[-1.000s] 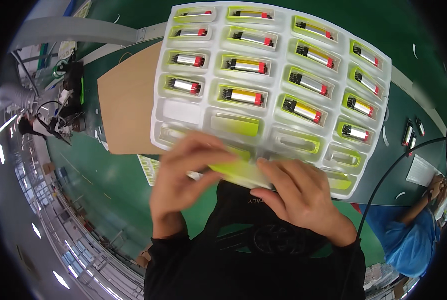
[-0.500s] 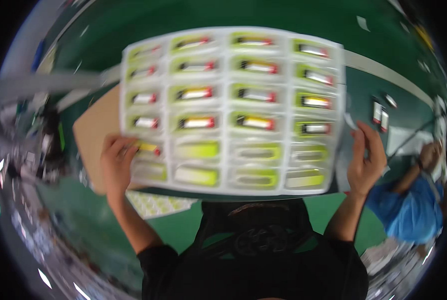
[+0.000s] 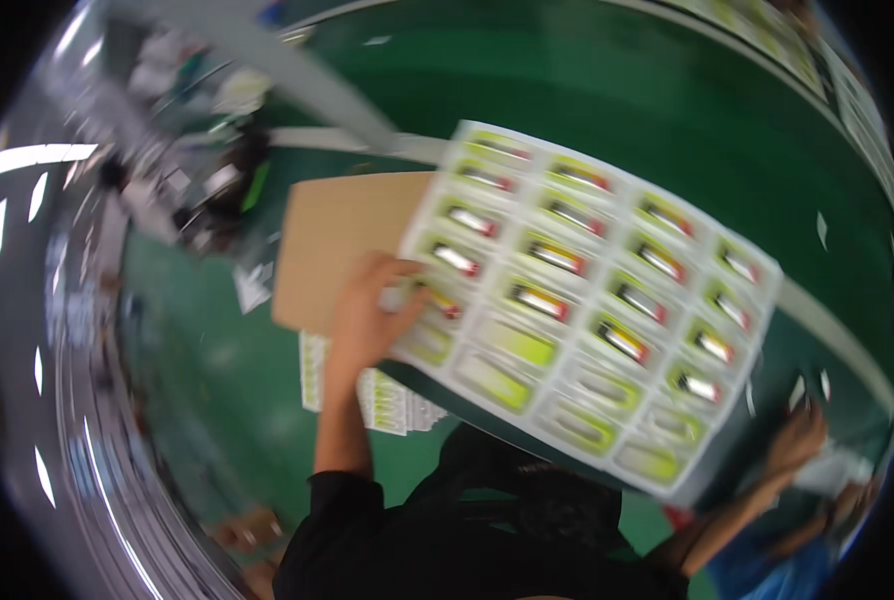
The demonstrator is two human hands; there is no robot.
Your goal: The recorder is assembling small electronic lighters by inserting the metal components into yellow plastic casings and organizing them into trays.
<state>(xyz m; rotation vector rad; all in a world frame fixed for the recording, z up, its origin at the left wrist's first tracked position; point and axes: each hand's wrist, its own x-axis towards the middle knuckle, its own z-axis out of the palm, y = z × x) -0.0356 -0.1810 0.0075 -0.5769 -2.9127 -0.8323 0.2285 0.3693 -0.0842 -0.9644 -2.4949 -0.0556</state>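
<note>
Wht moulded tray, semi-gloss plastic w/ rounded-rect pockets in 4 cols x 6 rows, lies skewed on the dk green table, its near edge along the table's front edge. Most pockets carry a lime-to-clear, see-through shell, oblong w/ soft corners.

In the 4 far rows, slim cyl. cells sit in the shells: smooth bodies, some silvery, some w/ a yellow band, red at one end, dk at the other. Of the 2 near rows, most show just the shells, lime tint strongest toward one end.

L hand is at the tray's L edge, half-curled, thumb + index over the 5th pocket of the L col, right by a yellow/red cell that lies in that pocket. Can't tell if fingertips pinch the cell or only rest on the tray; motion blur.

R hand is stretched out to the far R of the table, well apart from the tray, fingers bent, next to a small blurred pc; can't tell if it grips anything. Thin wht sliver just beyond.

Brown cardboard, flat + matte, straight-edged w/ rounded corners, is L of the tray, meeting its edge. Lower down, flat sheets, wht w/ lime oblongs, overlap in a loose pile. Co-worker's blue sleeve, creased cloth, shows lower R. Smooth grey bar slants in, upper L.
</note>
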